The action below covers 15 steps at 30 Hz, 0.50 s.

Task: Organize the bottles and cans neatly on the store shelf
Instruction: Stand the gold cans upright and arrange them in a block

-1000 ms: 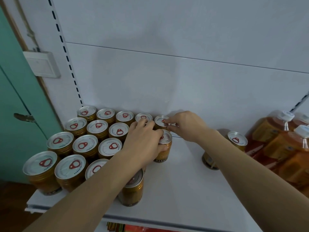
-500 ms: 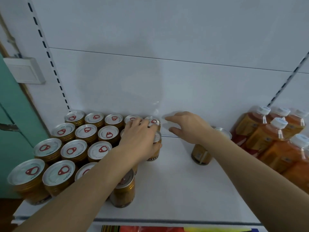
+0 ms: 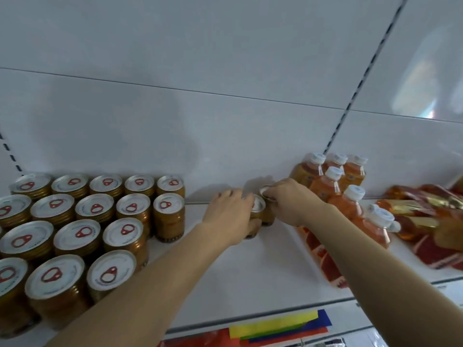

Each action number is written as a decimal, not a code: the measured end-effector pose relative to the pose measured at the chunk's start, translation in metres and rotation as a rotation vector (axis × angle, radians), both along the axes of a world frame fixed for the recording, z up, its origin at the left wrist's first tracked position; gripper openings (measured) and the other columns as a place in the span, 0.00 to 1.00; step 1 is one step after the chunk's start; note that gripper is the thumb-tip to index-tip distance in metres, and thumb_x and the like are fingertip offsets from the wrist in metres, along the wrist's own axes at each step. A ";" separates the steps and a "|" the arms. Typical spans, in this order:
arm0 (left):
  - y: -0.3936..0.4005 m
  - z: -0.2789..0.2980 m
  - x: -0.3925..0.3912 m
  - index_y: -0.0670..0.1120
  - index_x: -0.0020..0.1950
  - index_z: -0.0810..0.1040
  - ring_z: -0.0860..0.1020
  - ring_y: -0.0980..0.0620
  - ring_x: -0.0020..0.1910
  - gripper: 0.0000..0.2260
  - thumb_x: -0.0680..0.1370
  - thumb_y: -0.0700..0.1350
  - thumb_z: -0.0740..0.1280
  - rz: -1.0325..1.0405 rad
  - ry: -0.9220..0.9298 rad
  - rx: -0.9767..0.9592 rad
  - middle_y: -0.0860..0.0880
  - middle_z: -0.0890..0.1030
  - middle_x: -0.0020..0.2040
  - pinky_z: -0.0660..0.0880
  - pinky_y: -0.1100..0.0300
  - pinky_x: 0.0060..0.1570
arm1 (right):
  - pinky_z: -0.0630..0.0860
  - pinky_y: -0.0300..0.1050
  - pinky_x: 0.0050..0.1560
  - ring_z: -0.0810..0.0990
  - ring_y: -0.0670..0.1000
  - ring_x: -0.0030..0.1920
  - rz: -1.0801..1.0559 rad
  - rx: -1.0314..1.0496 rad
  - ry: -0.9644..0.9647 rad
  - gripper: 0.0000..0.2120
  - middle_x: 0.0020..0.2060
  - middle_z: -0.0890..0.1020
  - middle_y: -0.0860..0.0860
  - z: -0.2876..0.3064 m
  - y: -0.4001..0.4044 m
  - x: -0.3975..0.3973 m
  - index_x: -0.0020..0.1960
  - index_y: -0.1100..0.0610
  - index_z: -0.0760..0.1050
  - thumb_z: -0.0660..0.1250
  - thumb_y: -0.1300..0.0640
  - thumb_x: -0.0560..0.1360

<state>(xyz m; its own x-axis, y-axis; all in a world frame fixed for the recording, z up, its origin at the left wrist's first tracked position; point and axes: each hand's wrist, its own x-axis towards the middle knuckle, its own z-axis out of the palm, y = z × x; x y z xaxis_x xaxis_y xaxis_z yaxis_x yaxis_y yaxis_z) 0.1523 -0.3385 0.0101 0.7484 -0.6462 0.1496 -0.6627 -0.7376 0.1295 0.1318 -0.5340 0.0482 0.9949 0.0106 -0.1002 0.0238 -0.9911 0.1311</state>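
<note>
Both hands hold one can each: left hand (image 3: 229,212) wraps the nearer can (image 3: 256,211), right hand (image 3: 292,200) seemingly pinches the farther can (image 3: 267,194) from above. Standing right of the can block (image 3: 82,221), they probably belong there.

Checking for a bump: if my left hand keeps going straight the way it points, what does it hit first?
Probably the white back panel: the left hand, gripping a can, points toward it. Depth is hard to judge.

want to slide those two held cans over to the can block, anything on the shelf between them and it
Nothing visible does. The left hand and right hand hold the two cans, and the white shelf lies bare up to the can block.
</note>
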 end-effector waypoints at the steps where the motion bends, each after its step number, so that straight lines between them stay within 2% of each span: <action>1: -0.004 -0.004 0.000 0.48 0.68 0.73 0.76 0.40 0.63 0.21 0.80 0.58 0.68 -0.005 0.002 -0.001 0.44 0.76 0.66 0.73 0.47 0.58 | 0.74 0.54 0.61 0.78 0.61 0.59 0.005 -0.004 -0.009 0.08 0.54 0.82 0.53 -0.002 0.000 -0.001 0.53 0.48 0.78 0.61 0.54 0.79; 3: -0.009 -0.010 -0.002 0.48 0.66 0.73 0.78 0.39 0.58 0.17 0.80 0.51 0.70 0.009 -0.008 -0.023 0.44 0.76 0.63 0.72 0.49 0.49 | 0.73 0.57 0.68 0.75 0.63 0.67 0.010 0.022 -0.028 0.15 0.64 0.78 0.56 -0.002 -0.001 -0.004 0.66 0.47 0.79 0.62 0.55 0.81; 5: -0.006 -0.009 -0.006 0.48 0.64 0.74 0.78 0.40 0.55 0.15 0.81 0.51 0.69 0.028 -0.032 -0.048 0.44 0.76 0.60 0.69 0.51 0.44 | 0.76 0.57 0.64 0.76 0.62 0.65 -0.009 0.069 -0.004 0.19 0.63 0.77 0.55 0.001 -0.003 -0.005 0.70 0.47 0.75 0.64 0.55 0.81; 7: 0.000 -0.004 -0.014 0.48 0.64 0.75 0.77 0.42 0.55 0.14 0.82 0.54 0.67 0.039 -0.060 -0.051 0.45 0.77 0.59 0.69 0.51 0.45 | 0.79 0.56 0.59 0.79 0.59 0.60 0.005 0.069 0.027 0.18 0.59 0.80 0.52 0.005 -0.004 -0.004 0.69 0.48 0.74 0.65 0.56 0.80; 10: 0.020 0.004 -0.031 0.50 0.65 0.76 0.75 0.44 0.59 0.16 0.83 0.57 0.65 0.074 -0.078 -0.037 0.47 0.77 0.60 0.72 0.51 0.52 | 0.79 0.55 0.58 0.79 0.57 0.58 0.064 0.062 -0.008 0.16 0.56 0.82 0.50 0.010 0.002 -0.007 0.65 0.47 0.78 0.67 0.54 0.79; 15: 0.069 0.008 -0.071 0.53 0.68 0.75 0.71 0.45 0.62 0.18 0.84 0.61 0.63 0.133 -0.122 0.023 0.48 0.78 0.61 0.72 0.49 0.61 | 0.80 0.55 0.54 0.77 0.52 0.53 0.219 0.144 -0.007 0.16 0.50 0.81 0.44 0.000 0.028 -0.029 0.61 0.41 0.80 0.66 0.55 0.76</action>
<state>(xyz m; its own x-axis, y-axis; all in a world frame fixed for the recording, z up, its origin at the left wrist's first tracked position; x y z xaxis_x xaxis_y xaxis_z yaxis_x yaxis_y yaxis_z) 0.0810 -0.2697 0.0185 0.8044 -0.5473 0.2313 -0.5692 -0.8214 0.0361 0.1031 -0.5057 0.0480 0.9679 0.2397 -0.0751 0.2396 -0.9708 -0.0100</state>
